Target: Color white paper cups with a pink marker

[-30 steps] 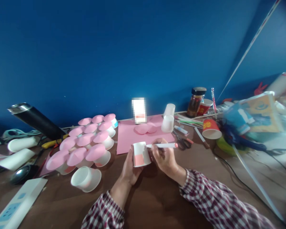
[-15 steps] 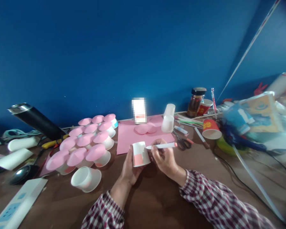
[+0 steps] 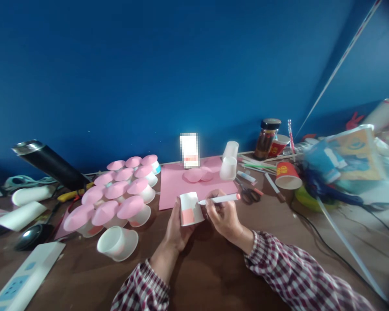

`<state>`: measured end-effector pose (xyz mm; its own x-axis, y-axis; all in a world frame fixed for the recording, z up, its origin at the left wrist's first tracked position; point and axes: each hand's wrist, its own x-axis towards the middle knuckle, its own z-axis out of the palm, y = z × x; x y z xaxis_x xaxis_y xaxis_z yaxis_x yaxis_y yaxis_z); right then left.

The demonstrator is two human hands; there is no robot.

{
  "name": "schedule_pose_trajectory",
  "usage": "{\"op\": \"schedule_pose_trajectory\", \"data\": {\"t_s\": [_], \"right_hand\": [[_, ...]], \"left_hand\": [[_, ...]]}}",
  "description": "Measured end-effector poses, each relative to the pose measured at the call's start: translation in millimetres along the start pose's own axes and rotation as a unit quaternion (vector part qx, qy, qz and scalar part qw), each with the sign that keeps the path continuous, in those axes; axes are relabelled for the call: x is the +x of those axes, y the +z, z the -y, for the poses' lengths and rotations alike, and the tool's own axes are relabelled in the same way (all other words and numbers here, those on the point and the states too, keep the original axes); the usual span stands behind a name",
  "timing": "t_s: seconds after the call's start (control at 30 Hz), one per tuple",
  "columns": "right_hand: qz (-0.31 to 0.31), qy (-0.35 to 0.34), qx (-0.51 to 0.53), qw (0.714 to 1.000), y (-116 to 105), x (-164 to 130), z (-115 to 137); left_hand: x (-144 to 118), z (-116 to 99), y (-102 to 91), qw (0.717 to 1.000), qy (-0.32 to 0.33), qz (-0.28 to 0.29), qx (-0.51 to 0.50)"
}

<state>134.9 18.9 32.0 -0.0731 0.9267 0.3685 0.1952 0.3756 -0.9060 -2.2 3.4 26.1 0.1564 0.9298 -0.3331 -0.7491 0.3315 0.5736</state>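
Nearest the camera, above the brown table [image 3: 214, 268], a white paper cup [image 3: 190, 208] with a pink patch is gripped upside down in the left hand [image 3: 176, 229]. A white marker [image 3: 219, 199] is pinched in the right hand [image 3: 223, 214], its tip laid against the cup's wall. Farther back, a pink paper sheet [image 3: 175, 183] is spread, and pink-capped cups [image 3: 116, 194] are clustered to the left.

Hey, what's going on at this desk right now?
A person in a plaid shirt holds a small white paper cup with a pink patch in the left hand. The right hand holds a white marker pen with a pink cap, its tip at the cup's side. Pink-topped cups stand to the left on the brown table.
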Motion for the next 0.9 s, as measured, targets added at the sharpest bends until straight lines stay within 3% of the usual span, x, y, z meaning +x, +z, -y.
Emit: {"op": "schedule_pose_trajectory", "data": {"t_s": [0.23,0.37,0.9], "right_hand": [[-0.027,-0.030,0.027,0.999,1.6,-3.0,-0.3],[-0.017,-0.015,0.025,0.999,3.8,-4.8,-1.0],[0.005,0.005,0.058,0.998,5.6,-5.5,-2.6]], "left_hand": [[0.0,0.8,2.5,1.000,0.004,0.021,0.008],[0.1,1.8,2.8,1.000,0.006,0.001,0.024],[0.2,2.8,1.8,1.000,-0.001,0.014,0.028]]}}
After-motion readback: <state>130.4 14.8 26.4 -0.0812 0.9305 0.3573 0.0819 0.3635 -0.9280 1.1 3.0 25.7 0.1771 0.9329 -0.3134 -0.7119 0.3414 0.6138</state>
